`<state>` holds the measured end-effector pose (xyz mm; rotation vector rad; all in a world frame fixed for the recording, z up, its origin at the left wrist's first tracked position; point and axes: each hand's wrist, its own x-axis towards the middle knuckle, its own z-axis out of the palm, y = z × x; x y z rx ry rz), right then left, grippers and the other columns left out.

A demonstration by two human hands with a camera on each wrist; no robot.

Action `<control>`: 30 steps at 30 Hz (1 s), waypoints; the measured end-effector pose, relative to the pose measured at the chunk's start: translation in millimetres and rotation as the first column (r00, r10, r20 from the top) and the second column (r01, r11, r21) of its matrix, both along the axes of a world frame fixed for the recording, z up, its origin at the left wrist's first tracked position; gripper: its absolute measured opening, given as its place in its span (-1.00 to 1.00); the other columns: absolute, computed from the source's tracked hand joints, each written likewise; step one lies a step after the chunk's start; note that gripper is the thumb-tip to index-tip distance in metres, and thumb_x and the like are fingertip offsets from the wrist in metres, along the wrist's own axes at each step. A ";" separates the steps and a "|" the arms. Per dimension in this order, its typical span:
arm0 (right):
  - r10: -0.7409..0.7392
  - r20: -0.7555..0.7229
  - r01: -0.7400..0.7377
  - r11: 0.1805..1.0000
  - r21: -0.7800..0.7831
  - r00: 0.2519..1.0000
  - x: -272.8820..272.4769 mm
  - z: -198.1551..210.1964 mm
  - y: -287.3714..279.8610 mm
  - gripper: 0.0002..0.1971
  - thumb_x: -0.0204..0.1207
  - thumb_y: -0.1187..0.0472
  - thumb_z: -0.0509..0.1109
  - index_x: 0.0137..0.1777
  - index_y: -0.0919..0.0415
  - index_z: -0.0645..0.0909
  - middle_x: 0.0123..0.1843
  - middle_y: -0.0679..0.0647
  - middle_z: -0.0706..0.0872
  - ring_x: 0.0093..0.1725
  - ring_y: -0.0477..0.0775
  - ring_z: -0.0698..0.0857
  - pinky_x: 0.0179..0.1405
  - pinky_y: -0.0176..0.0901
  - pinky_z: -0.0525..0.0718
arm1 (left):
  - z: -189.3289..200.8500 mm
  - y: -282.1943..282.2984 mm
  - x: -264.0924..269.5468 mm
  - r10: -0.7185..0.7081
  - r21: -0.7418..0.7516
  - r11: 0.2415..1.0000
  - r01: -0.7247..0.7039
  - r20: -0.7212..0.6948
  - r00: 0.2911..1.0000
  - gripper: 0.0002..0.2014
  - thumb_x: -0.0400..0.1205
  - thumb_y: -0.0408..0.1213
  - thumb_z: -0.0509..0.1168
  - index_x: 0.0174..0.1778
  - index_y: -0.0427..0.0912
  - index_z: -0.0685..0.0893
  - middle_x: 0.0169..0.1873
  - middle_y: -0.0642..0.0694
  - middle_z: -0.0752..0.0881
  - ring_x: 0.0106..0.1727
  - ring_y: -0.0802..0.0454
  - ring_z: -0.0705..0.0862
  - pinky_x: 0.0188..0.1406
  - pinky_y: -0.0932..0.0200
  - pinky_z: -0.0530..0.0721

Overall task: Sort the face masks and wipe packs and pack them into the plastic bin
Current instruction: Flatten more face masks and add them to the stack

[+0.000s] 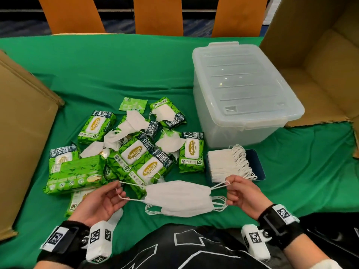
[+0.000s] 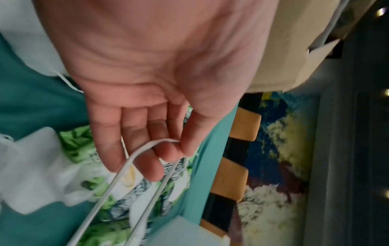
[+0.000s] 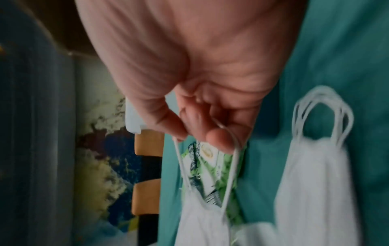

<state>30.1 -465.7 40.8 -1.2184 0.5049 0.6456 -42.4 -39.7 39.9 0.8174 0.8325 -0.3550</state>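
Observation:
I hold a white face mask (image 1: 177, 192) stretched between both hands above a small stack of masks (image 1: 181, 209) on the green cloth. My left hand (image 1: 108, 199) pinches its left ear loop (image 2: 134, 159) between thumb and fingers. My right hand (image 1: 240, 191) pinches the right ear loop (image 3: 232, 159). Green wipe packs (image 1: 134, 154) lie jumbled with loose white masks (image 1: 134, 121) beyond my hands. A neat pile of masks (image 1: 223, 166) rests on a dark blue tray. The clear plastic bin (image 1: 242, 90) stands at the back right with its lid on.
Open cardboard boxes flank the table at the left (image 1: 23, 136) and the right (image 1: 318, 61). Orange chair backs (image 1: 157, 14) stand behind the far edge. Green cloth (image 1: 310, 171) covers the table.

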 end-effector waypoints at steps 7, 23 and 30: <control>0.057 -0.116 -0.092 0.940 -0.327 0.992 -5.3 -58.9 -35.9 -0.90 0.60 0.44 0.43 0.02 0.26 0.66 -0.47 0.08 0.57 -0.55 0.02 0.60 -0.46 -0.19 0.69 | -45.1 -36.9 -9.2 -0.143 0.064 0.985 0.160 -0.210 0.967 -0.90 0.53 -0.29 0.43 -0.12 -0.22 0.68 -0.38 -0.12 0.69 -0.34 -0.05 0.78 -0.03 -0.10 0.81; 0.084 -0.184 -0.164 0.862 -0.480 0.979 0.8 -119.2 -20.3 -0.92 0.59 0.33 0.51 -0.08 0.21 0.66 -0.46 0.05 0.70 -0.55 -0.06 0.70 -0.52 -0.23 0.65 | -87.2 -66.3 -14.3 -0.132 0.226 0.949 0.218 -0.345 0.929 -0.94 0.71 -0.26 0.39 -0.04 -0.14 0.72 -0.31 -0.07 0.73 -0.21 -0.05 0.68 -0.05 0.04 0.61; 0.086 -0.179 -0.171 0.821 -0.544 0.980 1.7 -127.3 -23.1 -0.93 0.61 0.34 0.48 -0.07 0.21 0.65 -0.43 0.08 0.68 -0.54 -0.06 0.65 -0.49 -0.21 0.62 | -88.4 -76.4 -14.3 -0.124 0.260 0.941 0.215 -0.326 0.937 -0.98 0.71 -0.33 0.38 0.01 -0.19 0.70 -0.25 -0.15 0.76 -0.17 -0.10 0.72 0.00 0.02 0.64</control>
